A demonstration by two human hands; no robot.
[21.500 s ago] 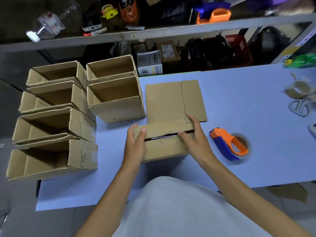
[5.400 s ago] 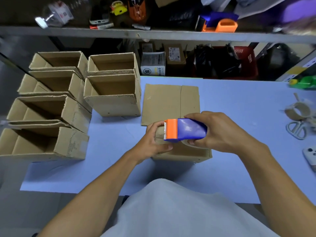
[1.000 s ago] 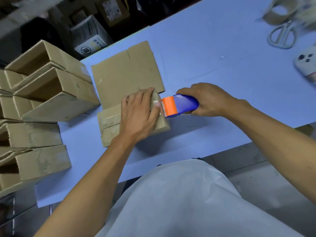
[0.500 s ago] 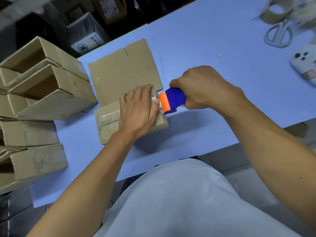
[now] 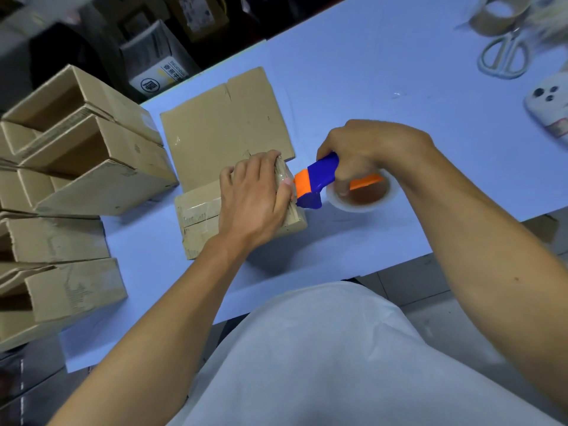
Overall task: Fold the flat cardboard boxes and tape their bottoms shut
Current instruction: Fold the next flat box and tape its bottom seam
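Head camera looked down on a small brown corrugated cardboard box [image 5: 196, 222] on the matte pale-blue tabletop [image 5: 384, 96], glossy clear tape across its seam. Left hand [image 5: 253, 196] pressed flat on it; right hand [image 5: 365, 149] gripped the blue-and-orange plastic tape dispenser [image 5: 319, 182] at its right edge.

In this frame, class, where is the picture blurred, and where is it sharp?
Head view: the scissors and phone at the top right are smeared; the left hand, box and dispenser at centre are sharp; straight table edges bow from the wide lens.
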